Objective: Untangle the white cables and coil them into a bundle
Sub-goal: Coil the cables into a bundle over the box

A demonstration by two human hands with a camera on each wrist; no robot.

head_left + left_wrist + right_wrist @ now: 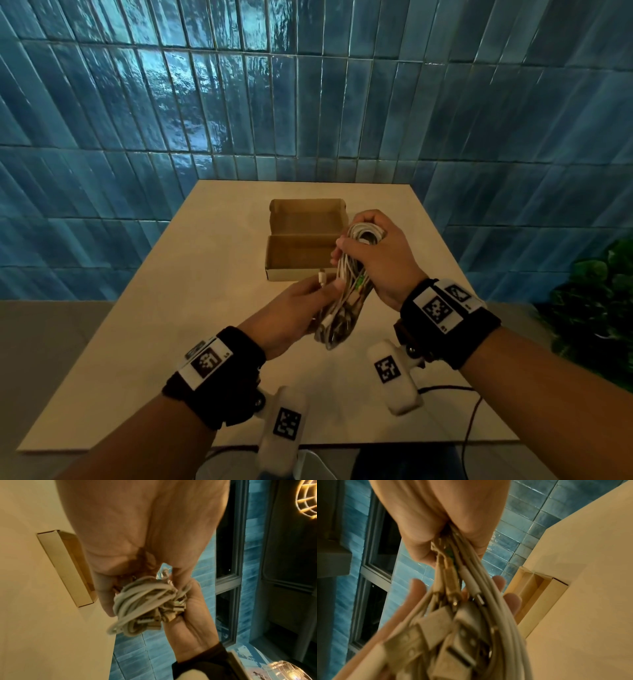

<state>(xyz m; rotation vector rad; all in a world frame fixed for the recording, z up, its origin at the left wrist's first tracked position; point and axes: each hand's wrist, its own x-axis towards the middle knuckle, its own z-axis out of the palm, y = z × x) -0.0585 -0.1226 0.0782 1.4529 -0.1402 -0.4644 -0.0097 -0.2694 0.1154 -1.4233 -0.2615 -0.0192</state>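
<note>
Two hands, one bundle: both work the white cables in the air above the table, near side of the open cardboard box.

Head view, right hand: fingers curled round the upper loops of the cables; it carries the weight.
Head view, left hand: under the lower end, thumb and fingers pinching a loose plug end just beside the main loops.
Head view, cables: elongated hank running from the right hand down to the left palm; plugs cluster at the bottom.
Head view, box: on the table, lid folded back, just beyond the hands, not touching them.

Left wrist view, cables: loops and several plugs bunched between the two hands; the right hand comes up from below and closes on them.
Left wrist view, left hand: fingers bent onto the bunch; exact pinch hidden.
Left wrist view, box: off to the side on the table.

Right wrist view, right hand: clenched on the strands where they converge.
Right wrist view, left fingertips: showing behind the strands, cupping them.
Right wrist view, plugs: large flat ones nearest the camera, blurred.

Step in hand (judgement): tucking the last free end into the coil.
How to do it well (judgement): keep the right grip firm so loops do not slip; lay the free end along the loops, not across them; gather plugs to one end; avoid sharp bends at plug necks.
</note>
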